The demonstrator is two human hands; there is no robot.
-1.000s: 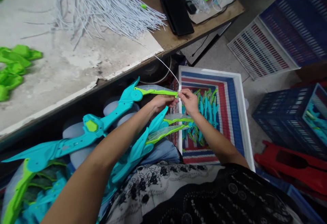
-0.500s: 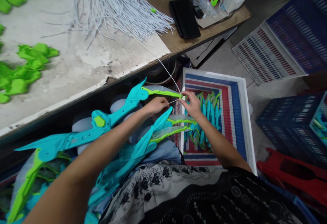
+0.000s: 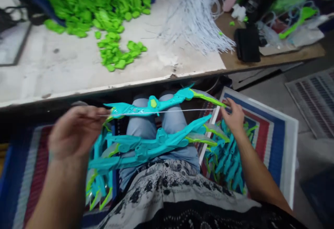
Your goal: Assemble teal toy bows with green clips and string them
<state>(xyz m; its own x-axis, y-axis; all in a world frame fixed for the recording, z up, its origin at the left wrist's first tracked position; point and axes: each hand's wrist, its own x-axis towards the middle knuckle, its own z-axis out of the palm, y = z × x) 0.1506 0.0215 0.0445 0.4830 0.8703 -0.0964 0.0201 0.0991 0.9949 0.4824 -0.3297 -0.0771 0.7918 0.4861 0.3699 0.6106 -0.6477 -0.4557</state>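
A turquoise toy bow (image 3: 167, 104) with lime-green limbs lies across my knees. A white cord (image 3: 182, 111) runs taut along it. My right hand (image 3: 233, 115) pinches the tip of the bow's right limb, where the cord meets it. Off to the left, my left hand (image 3: 78, 128) is blurred, its fingers closed on the cord's other end near the bow's left side. That left limb is mostly hidden behind the hand. Closer to my body, more turquoise bows (image 3: 153, 147) rest on my lap.
A white-rimmed crate (image 3: 293, 159) of bows stands at my right, another striped container (image 3: 33, 173) at my left. The worktable (image 3: 68, 79) ahead carries green plastic pieces (image 3: 114, 49), a bundle of white cords (image 3: 195, 27) and a black flat object (image 3: 247, 44).
My left hand has drawn the cord far left along the bow, away from my right hand, which stays at the right tip. The view has swung left.
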